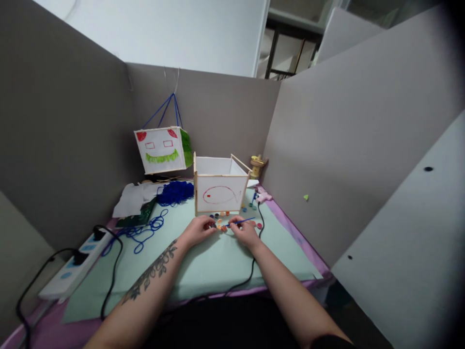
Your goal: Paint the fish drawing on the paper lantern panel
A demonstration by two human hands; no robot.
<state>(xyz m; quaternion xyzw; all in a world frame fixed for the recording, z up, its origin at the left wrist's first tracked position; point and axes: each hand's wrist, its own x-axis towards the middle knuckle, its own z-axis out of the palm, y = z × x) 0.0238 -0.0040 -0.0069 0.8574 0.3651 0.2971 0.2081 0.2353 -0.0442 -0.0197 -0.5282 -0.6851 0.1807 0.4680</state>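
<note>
- White power strip (pixel 89 247) at the left edge of the table, 2 black plugs in it, dark cables running off it
- Loose loops of blue cord (pixel 128 231) on the pale green table cover (pixel 203 266), just beside the strip
- Crumpled white sheets (pixel 131 199) behind those loops, lying partly over a dark green packet (pixel 147 213)
- White box (pixel 162 145) hanging by blue cords near the back panel, tilted; its front shows 2 red corners, 2 red rectangles and a green curved band, and the side in view is green
- Heap of blue yarn (pixel 175 193) below the hanging box
- Left hand (pixel 199 230) low over the table, fingers curled among the paint pots; I cannot tell whether they close on a pot
- Open-topped box (pixel 227 204) with wooden edges, upright just beyond both hands, a red fish outline and a red eye on its front
- Small paint pots (pixel 224 229) spread in front of the box and to its right, an orange pot between the hands
- Thin blue paintbrush (pixel 249 220) clamped between the thumb and fingers of the right hand (pixel 244 232), its tip end pointing left at the pots
- Yellow spool-like object (pixel 256 167) in the back right corner
- Pink tool (pixel 264 195) in front of it, near a black cable (pixel 262 220)
- Small green heart shape (pixel 305 198) on the right panel
</note>
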